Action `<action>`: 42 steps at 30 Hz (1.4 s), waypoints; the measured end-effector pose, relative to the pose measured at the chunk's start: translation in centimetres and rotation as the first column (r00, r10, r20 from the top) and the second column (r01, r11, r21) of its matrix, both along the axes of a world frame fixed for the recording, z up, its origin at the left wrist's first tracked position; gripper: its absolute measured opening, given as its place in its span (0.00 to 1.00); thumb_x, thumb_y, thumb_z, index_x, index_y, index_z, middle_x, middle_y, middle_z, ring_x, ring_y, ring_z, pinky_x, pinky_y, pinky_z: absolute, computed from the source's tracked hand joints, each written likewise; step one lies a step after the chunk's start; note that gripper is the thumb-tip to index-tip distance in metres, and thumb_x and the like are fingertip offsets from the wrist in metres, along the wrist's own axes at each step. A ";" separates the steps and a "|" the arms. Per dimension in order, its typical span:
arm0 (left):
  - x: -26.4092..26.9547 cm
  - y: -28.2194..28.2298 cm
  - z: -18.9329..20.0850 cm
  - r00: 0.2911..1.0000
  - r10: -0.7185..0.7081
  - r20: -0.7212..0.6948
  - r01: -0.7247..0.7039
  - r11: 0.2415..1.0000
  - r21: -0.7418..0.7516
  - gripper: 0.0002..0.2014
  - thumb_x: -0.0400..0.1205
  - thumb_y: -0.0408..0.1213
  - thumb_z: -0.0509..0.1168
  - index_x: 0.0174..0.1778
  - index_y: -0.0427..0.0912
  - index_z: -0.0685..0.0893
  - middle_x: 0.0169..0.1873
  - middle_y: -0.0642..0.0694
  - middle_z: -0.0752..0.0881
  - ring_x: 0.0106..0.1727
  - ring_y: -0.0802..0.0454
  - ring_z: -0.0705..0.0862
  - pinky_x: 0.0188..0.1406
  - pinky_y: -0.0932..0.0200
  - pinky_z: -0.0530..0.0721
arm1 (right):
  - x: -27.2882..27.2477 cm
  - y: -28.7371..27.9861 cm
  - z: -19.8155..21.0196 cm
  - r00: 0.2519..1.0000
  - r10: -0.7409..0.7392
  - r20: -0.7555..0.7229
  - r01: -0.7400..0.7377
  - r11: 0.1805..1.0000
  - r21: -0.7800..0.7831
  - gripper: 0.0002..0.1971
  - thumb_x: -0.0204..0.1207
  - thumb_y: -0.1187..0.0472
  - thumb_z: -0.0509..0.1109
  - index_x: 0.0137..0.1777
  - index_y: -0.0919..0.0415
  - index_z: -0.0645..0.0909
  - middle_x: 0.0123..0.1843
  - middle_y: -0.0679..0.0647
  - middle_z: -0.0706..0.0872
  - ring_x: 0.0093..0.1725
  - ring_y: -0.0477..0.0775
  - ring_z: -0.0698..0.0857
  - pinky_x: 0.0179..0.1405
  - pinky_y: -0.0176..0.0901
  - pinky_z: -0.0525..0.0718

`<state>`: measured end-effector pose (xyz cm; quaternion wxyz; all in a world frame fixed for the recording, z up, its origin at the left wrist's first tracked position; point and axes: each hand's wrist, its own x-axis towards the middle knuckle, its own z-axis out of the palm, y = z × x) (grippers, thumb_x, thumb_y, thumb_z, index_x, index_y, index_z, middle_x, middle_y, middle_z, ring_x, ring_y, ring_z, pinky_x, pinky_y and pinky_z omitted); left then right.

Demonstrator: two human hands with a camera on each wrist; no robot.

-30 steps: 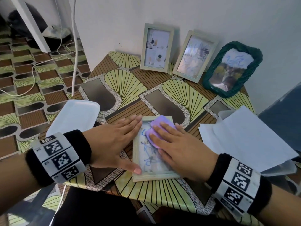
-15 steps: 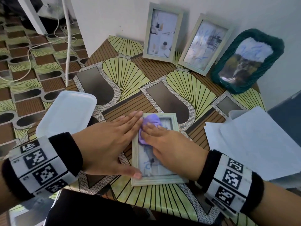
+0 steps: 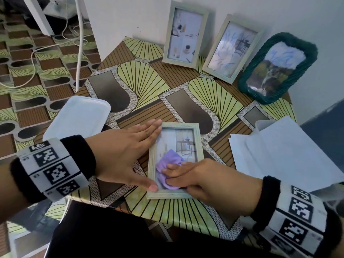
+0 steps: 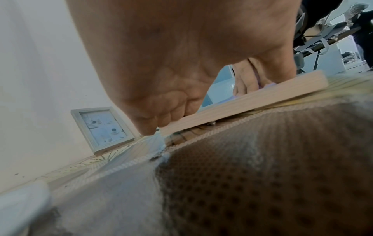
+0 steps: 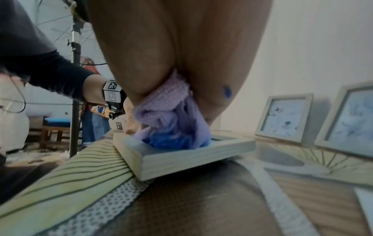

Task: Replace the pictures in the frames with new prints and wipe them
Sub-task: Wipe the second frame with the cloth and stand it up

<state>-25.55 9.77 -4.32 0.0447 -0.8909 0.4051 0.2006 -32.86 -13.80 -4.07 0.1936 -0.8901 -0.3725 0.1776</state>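
The only readable marks stand on the wristbands. The left wristband carries black-and-white square code tags with tiny digits beside them, too small to read in the head view. In the right wrist view, that same left wristband shows "22" under a code tag.

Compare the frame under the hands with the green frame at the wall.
The flat frame lies face up on the table; the green frame stands leaning on the wall. The flat frame has a pale, straight-edged border; the green frame's is dark, woven-looking, with rounded corners. The left hand steadies the flat frame while the right hand presses a purple cloth on its glass; nothing touches the green frame. Both hold a picture.
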 end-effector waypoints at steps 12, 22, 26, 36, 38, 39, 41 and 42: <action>0.1 -0.1 0.1 0.998 0.008 -0.056 -0.008 1.000 0.004 0.65 0.62 0.89 0.44 0.79 0.48 0.20 0.78 0.55 0.18 0.74 0.68 0.18 0.66 0.70 0.21 | 0.1 -1.4 -0.1 0.948 0.046 0.314 0.046 0.959 -0.279 0.15 0.64 0.66 0.77 0.52 0.58 0.92 0.62 0.56 0.90 0.64 0.61 0.88 0.65 0.65 0.80; 0.5 -0.2 0.0 0.998 0.001 -0.066 0.000 1.000 0.021 0.65 0.61 0.90 0.41 0.77 0.49 0.18 0.75 0.56 0.15 0.73 0.68 0.16 0.67 0.67 0.22 | 4.4 0.6 0.4 0.953 -0.137 0.270 0.242 0.882 -0.405 0.19 0.86 0.62 0.53 0.74 0.53 0.74 0.86 0.49 0.64 0.76 0.57 0.74 0.72 0.49 0.74; 0.4 -0.2 0.0 0.998 0.001 -0.064 0.001 1.000 0.025 0.65 0.61 0.90 0.41 0.77 0.48 0.17 0.75 0.56 0.15 0.74 0.67 0.17 0.66 0.67 0.21 | 4.8 1.1 0.9 0.928 -0.254 0.274 0.313 0.929 -0.198 0.16 0.85 0.62 0.55 0.58 0.57 0.85 0.64 0.50 0.88 0.61 0.54 0.85 0.63 0.43 0.75; 0.4 -0.3 0.2 0.999 -0.009 -0.051 0.011 0.999 0.037 0.64 0.62 0.89 0.41 0.76 0.49 0.16 0.74 0.56 0.14 0.71 0.70 0.15 0.66 0.69 0.20 | 2.7 2.0 0.0 0.941 -0.234 0.243 0.290 0.931 -0.224 0.16 0.87 0.54 0.55 0.69 0.54 0.78 0.73 0.49 0.78 0.71 0.56 0.77 0.68 0.51 0.74; 0.3 -0.3 0.2 0.998 -0.006 -0.059 0.008 0.999 0.034 0.64 0.62 0.89 0.42 0.77 0.48 0.17 0.75 0.55 0.15 0.72 0.70 0.15 0.65 0.70 0.20 | 2.1 1.4 -0.1 0.937 -0.203 0.284 0.290 0.905 -0.310 0.20 0.87 0.52 0.55 0.77 0.52 0.71 0.83 0.54 0.68 0.82 0.55 0.65 0.78 0.50 0.65; 0.3 -0.3 0.3 0.998 -0.006 -0.061 0.008 0.999 0.033 0.65 0.62 0.89 0.42 0.77 0.48 0.17 0.75 0.55 0.15 0.72 0.70 0.15 0.66 0.70 0.20 | 1.8 1.2 -0.1 0.936 -0.215 0.277 0.301 0.899 -0.319 0.22 0.87 0.54 0.56 0.80 0.52 0.68 0.86 0.57 0.63 0.85 0.56 0.60 0.81 0.50 0.61; 0.4 -0.2 0.3 0.998 -0.005 -0.062 0.006 1.000 0.027 0.65 0.63 0.89 0.43 0.78 0.48 0.18 0.76 0.54 0.16 0.74 0.69 0.16 0.66 0.70 0.20 | 1.4 0.8 -0.2 0.936 -0.260 0.237 0.324 0.900 -0.292 0.24 0.85 0.60 0.59 0.82 0.53 0.67 0.87 0.59 0.59 0.87 0.57 0.56 0.82 0.50 0.61; 0.3 -0.2 0.3 0.998 -0.005 -0.061 0.007 1.000 0.024 0.65 0.63 0.89 0.43 0.78 0.47 0.18 0.76 0.54 0.16 0.74 0.68 0.17 0.66 0.71 0.21 | 1.4 0.6 -0.3 0.931 -0.288 0.224 0.344 0.897 -0.278 0.25 0.84 0.63 0.59 0.82 0.54 0.67 0.87 0.59 0.60 0.86 0.57 0.58 0.81 0.49 0.64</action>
